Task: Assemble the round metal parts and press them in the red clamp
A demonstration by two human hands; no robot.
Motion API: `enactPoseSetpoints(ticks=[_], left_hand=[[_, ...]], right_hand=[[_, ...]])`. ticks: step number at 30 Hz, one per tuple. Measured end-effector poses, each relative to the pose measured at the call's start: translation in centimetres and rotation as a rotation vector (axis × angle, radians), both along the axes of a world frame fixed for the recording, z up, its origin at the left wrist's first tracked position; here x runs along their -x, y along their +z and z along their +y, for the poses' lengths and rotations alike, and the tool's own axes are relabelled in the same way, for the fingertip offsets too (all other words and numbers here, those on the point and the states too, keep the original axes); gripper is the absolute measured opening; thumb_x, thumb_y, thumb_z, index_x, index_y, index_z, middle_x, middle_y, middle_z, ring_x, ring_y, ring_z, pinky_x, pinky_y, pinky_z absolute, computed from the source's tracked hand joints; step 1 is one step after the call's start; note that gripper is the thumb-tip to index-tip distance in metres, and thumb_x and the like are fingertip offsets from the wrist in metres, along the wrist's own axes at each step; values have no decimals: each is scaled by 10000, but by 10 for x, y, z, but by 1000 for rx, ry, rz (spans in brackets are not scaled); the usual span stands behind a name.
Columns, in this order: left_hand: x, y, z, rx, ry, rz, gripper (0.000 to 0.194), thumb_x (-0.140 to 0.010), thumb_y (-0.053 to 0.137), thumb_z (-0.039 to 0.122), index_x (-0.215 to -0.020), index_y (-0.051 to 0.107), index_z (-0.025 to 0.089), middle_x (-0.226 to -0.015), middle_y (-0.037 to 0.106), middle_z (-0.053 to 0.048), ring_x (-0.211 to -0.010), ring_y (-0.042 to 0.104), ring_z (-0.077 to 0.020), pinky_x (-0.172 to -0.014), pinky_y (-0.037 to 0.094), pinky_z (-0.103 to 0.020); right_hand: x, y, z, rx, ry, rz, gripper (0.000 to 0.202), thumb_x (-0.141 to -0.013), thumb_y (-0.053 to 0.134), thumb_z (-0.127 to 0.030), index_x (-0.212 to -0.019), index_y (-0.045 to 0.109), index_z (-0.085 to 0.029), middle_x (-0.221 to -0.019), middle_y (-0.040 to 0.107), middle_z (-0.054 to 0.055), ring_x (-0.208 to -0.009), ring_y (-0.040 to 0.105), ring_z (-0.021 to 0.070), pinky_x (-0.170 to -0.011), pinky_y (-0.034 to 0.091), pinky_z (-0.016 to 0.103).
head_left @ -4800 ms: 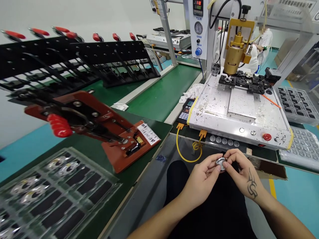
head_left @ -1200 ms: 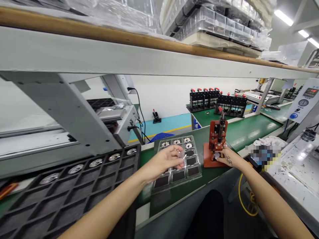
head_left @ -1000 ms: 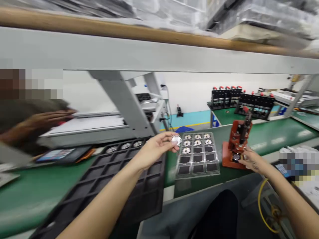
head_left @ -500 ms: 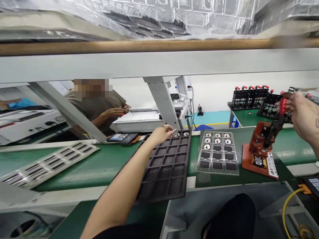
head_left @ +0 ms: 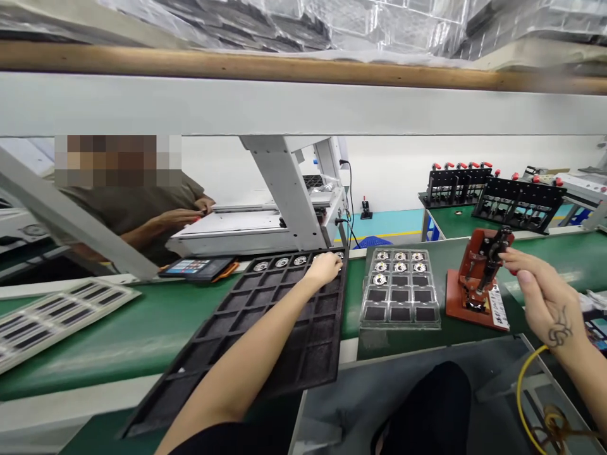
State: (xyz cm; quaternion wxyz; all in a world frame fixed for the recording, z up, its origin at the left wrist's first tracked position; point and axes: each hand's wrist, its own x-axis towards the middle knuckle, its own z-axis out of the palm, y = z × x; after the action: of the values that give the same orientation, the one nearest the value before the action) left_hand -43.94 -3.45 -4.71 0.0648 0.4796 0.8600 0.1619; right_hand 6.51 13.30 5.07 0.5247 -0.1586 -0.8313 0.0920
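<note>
Well, a round part [head_left: 300, 261] could snag on a divider or flip in its compartment of the black tray [head_left: 322, 335], because the left grip [head_left: 326, 268] bends over the far corner and masks its own fingertips; whether they pinch anything, I cannot tell. Rightward, the red press [head_left: 475, 256] could mark anything seated askew under it, a spot too dark to read, if its lever [head_left: 491, 265] were forced; the right grip [head_left: 540, 285] is wrapped about that lever's end. More round parts line the tray's far edge left of the left grip, one peeking out beside its fingers; the clear tray [head_left: 401, 295] sits between both grips, and the press stands just left of the right grip.
</note>
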Motion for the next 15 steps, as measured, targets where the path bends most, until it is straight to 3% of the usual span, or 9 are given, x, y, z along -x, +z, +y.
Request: enactPoseSetpoints(ticks=[5,8,10,12,15], left_hand=[[-47,1,41,70,-115,-32,261,-1025,705,417,-992,740,160,-1063,769,-63,-1018,727,-221,-981,585,-436],[-74,-4,56,130,-131,-63,283,-1005,732,438,-942,724,162,-949,753,-35,-887,723,-194,-882,599,-392],[-86,-3,59,131,-118,-72,277,-980,757,422,-909,704,160,-897,729,-22,-826,703,-182,-821,590,-365],[-95,5,58,83,-117,-75,242,-910,804,350,-824,667,171,-832,701,-21,-786,676,-186,-768,557,-331],[-121,27,56,-48,-185,-81,160,-876,743,240,-799,607,208,-788,680,-29,-786,662,-213,-731,509,-317]], right_hand=[[-2,-10,-6,-4,-4,-52,279,-1093,515,-270,-1298,702,-232,-1462,699,129,-1444,603,322,-1222,460,552],[-21,-14,-20,-1,-25,-145,379,-1094,519,-286,-1457,623,-253,-1592,598,119,-1486,556,327,-1236,440,551],[-42,-20,-34,21,-76,-144,404,-1087,537,-296,-1484,606,-269,-1579,609,110,-1457,579,329,-1229,447,546],[-68,-29,-50,85,-151,-113,397,-1087,538,-316,-1474,619,-280,-1518,655,100,-1406,617,325,-1206,476,532],[-100,-47,-73,246,-256,-113,340,-1087,547,-378,-1389,683,-297,-1369,742,78,-1253,713,305,-1106,569,472]])
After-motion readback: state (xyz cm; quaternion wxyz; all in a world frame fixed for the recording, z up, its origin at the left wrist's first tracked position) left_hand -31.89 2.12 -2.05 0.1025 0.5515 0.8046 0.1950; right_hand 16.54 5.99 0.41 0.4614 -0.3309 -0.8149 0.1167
